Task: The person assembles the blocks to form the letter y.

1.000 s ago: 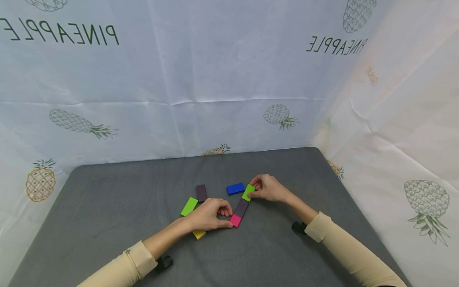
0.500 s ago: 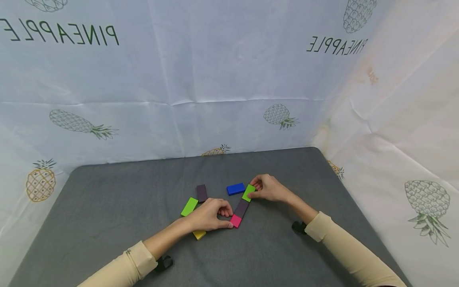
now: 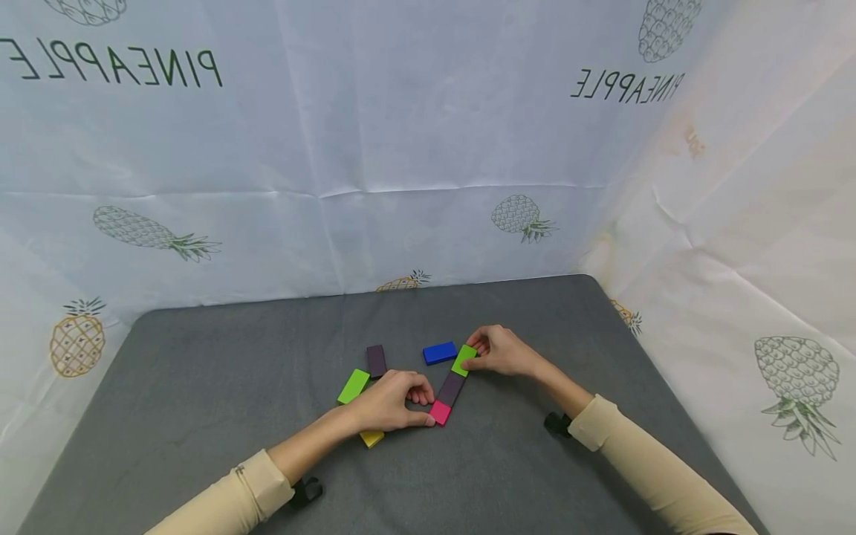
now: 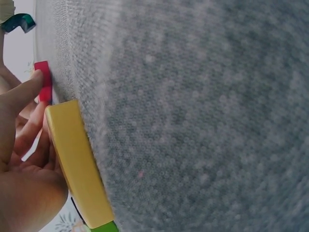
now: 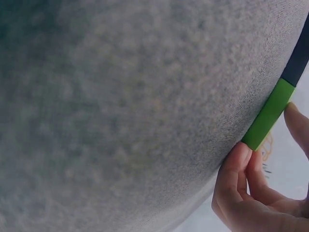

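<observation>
A row of three blocks slants across the grey table: pink, dark purple and bright green, lying end to end. At the near end, my left hand pinches the pink block between thumb and forefinger; the left wrist view shows the thumb against this red-looking block. My right hand holds the green block at the far end, with its thumb on one side and fingertips at the outer end, as the right wrist view shows. Under the left hand, a yellow block is partly hidden.
A blue block lies just left of the held green one. Another green block and a second dark block lie beyond the left forearm. A white pineapple-print curtain hangs behind the table.
</observation>
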The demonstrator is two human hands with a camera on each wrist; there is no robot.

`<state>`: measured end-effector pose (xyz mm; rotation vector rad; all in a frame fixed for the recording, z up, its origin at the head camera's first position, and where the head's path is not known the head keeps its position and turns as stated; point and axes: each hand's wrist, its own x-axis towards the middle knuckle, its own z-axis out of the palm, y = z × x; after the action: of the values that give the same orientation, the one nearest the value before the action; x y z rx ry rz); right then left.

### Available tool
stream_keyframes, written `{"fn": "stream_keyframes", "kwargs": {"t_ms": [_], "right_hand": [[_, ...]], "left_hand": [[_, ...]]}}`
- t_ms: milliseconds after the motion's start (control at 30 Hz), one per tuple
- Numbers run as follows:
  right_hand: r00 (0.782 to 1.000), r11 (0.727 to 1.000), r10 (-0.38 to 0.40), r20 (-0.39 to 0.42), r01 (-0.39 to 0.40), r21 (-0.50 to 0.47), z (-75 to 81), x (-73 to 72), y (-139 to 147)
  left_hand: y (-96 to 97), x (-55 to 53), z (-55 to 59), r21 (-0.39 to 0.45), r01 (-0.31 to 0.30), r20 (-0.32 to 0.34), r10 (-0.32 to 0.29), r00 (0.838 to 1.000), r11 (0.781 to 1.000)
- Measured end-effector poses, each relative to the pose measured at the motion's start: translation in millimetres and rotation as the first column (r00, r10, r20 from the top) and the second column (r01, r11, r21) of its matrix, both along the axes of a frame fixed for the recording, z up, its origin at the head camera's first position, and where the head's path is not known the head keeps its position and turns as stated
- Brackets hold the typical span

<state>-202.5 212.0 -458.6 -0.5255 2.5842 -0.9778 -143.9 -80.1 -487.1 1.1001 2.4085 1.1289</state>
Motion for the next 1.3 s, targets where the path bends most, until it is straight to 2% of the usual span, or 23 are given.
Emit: {"fn": "stream_keyframes", "kwargs": {"t_ms": [267, 433, 533, 767, 1067, 1300], "right_hand": [[1.000, 1.000, -0.003, -0.002, 0.003, 0.003, 0.7, -0.5, -1], [1.000, 1.000, -0.003, 0.001, 0.003, 0.003, 1.5, -0.5, -2], [1.000, 1.000, 0.001, 0.003, -0.001, -0.003, 2.2, -0.2, -2], [1.000, 1.000, 0.008, -0.002, -0.008, -0.016, 2.8, 0.3, -1], [0.999, 1.000, 0.008, -0.036, -0.009, -0.029, 4.7, 4.3, -2], [0.993, 1.000, -0.014, -0.116, 0.016, 0.018, 10.1, 10.3, -5]], "left_hand": [[-2.1, -1.5, 3.9, -0.007, 0.013, -0.008, -0.013, 1.000, 1.000], [-9.8, -5.7, 9.8, 0.018, 0.016, -0.001, -0.016, 1.000, 1.000], [-19.3, -11.3, 15.7, 0.044, -0.010, -0.018, 0.010, 1.000, 0.999], [-48.3, -28.0, 27.0, 0.074, -0.117, -0.054, 0.121, 0.991, 0.990], [-79.9, -42.8, 16.0, 0.072, -0.252, -0.066, 0.257, 0.964, 0.965], [-93.2, -48.8, 5.8, 0.043, -0.308, -0.081, 0.311, 0.947, 0.950]]}}
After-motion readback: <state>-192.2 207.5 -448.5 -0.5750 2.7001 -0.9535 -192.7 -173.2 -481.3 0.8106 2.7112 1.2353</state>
